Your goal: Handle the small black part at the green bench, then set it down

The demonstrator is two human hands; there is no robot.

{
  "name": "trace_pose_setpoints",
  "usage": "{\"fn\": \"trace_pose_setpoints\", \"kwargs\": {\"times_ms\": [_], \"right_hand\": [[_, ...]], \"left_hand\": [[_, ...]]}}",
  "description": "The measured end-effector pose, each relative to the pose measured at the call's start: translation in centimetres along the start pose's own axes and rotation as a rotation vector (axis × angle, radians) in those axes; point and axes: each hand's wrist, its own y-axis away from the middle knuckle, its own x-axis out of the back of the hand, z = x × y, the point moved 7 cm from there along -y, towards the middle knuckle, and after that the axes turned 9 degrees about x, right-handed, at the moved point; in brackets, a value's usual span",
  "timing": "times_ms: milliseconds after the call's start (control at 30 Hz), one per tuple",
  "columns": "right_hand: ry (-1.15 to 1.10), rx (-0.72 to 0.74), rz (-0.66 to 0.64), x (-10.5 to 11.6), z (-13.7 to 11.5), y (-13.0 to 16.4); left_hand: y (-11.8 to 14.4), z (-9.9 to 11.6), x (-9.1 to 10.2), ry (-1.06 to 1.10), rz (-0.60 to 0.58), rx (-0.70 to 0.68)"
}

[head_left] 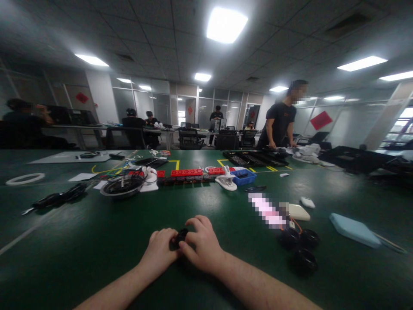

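Note:
My left hand [160, 250] and my right hand [201, 244] meet low in the middle of the green table [97, 241]. Between them they close on a small black object [180, 237], most of it hidden by the fingers. Both forearms reach in from the bottom edge. To the right lie black wheels [300, 247] with orange wires.
A row of red blocks [190, 173], a blue bin [244, 177], a white clamp [226, 181], a round dish of cables [121, 186] and a black cable [58, 198] lie further back. A light blue pad [354, 230] sits right. A person in black [280, 122] stands at the far right; others sit behind.

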Motion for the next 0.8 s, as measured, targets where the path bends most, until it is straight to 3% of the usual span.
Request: {"fn": "trace_pose_setpoints", "kwargs": {"times_ms": [367, 800], "right_hand": [[0.061, -0.118, -0.006, 0.0, 1.3, 0.0], [0.118, -0.106, -0.049, 0.1, 0.8, 0.0]], "left_hand": [[0.0, 0.0, -0.1, 0.019, 0.012, -0.034], [0.0, 0.2, -0.1, 0.018, -0.01, -0.03]]}}
